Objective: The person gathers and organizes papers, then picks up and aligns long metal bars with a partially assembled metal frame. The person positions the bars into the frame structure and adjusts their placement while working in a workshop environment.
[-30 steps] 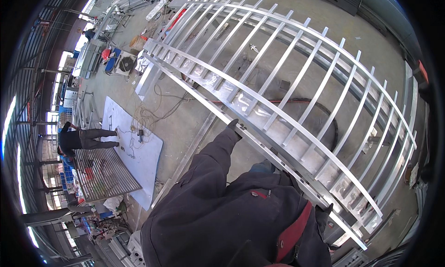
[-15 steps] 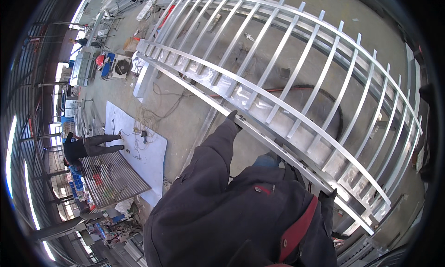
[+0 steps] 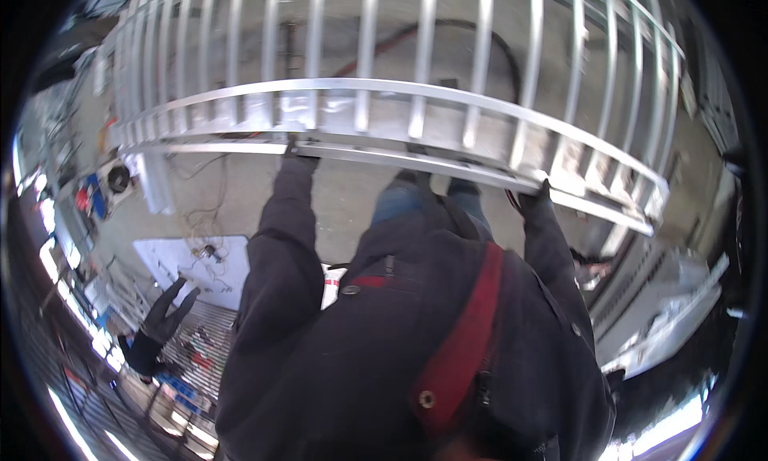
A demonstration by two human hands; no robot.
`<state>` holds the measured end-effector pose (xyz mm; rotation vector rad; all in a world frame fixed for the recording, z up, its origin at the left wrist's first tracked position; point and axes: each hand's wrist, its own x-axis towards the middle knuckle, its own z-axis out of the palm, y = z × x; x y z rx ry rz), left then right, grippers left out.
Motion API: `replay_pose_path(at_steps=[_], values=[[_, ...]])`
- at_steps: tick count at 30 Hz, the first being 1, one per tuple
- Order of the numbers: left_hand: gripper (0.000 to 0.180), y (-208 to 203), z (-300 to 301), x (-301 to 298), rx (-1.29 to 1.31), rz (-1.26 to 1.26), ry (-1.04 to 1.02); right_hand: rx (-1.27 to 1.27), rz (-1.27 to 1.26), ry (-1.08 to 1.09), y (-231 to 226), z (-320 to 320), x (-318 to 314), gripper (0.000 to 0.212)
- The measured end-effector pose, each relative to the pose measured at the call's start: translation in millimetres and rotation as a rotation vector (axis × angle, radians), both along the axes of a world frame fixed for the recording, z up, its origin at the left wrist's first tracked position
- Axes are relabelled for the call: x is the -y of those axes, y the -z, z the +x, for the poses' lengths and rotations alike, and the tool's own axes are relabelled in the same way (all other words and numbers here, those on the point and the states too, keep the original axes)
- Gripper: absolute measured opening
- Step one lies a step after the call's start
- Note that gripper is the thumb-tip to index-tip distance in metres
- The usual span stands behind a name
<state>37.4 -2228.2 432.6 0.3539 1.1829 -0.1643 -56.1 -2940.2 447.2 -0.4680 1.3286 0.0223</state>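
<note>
A long silvery metal bar (image 3: 400, 157) runs crosswise in front of me, along the near edge of a large slatted metal frame (image 3: 384, 86). My left hand (image 3: 302, 150), dark-gloved, is closed around the bar left of the middle. Farther right, my right hand (image 3: 534, 197) grips the same bar near its right end; its fingers are partly hidden by the metal. Many parallel slats stretch away from me across the frame. The bar lies close beside the frame's near side; whether the two touch, I cannot tell.
At the lower left a co-worker (image 3: 164, 333) is beside a slatted panel (image 3: 208, 317) and a pale sheet (image 3: 160, 257) with cables on it. A dark hose (image 3: 512, 61) lies on the floor beyond the slats. Grey panels (image 3: 664, 301) stand at the right.
My view has swung round, so the bar and frame now lie nearly level across it instead of slanting. Both hands keep hold of the bar.
</note>
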Motion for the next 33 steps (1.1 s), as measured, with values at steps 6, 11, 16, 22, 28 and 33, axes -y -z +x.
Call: replay_pose_path(at_steps=[6, 11, 16, 22, 28, 33], values=[[0.054, 4, 13, -3, -0.136, 0.114, 0.04, 0.008, -0.022, -0.049, 14, 6, 5, 0.065], [0.066, 11, 15, -11, -0.166, 0.092, 0.094, -0.235, -0.117, -0.13, 27, 11, 6, 0.06], [0.069, 21, 13, -16, -0.201, 0.16, 0.102, -0.144, -0.123, -0.09, 17, 12, -1, 0.058], [0.044, 31, 9, -22, -0.101, 0.03, 0.062, -0.173, -0.188, -0.498, 28, -8, 19, 0.06], [0.039, 41, 12, -10, -0.105, 0.068, -0.036, -0.482, -0.432, -0.766, 7, -17, 47, 0.059], [0.044, 43, 15, 8, -0.16, 0.166, -0.203, -0.552, -1.213, -1.327, -80, 30, 20, 0.053]])
